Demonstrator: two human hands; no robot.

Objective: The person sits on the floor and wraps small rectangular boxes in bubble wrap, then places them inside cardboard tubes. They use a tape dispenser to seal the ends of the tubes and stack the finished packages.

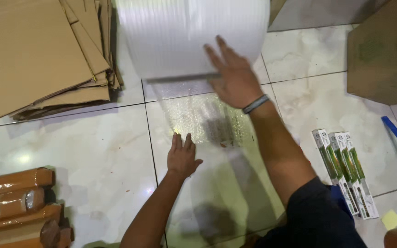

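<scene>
left hand [181, 156] flat, fingers together & palm down, pressing on the clear bubble wrap sheet [207, 124] spread over the floor tiles [93, 147], near the sheet's left edge. right hand [233, 76] open w/ fingers spread, laid against the lower front of the big bubble wrap roll [191, 34] at the far side; grey band on that wrist. sheet runs from under the roll toward the person (glare on it, bubbles hard to make out nearer in). far left: stack of flat cardboard [37, 55]. near left: long parcels in brown tape [17, 202]. right: three slim white-green boxes [345, 172] side by side, w/ a cardboard box [384, 50] far right.
</scene>
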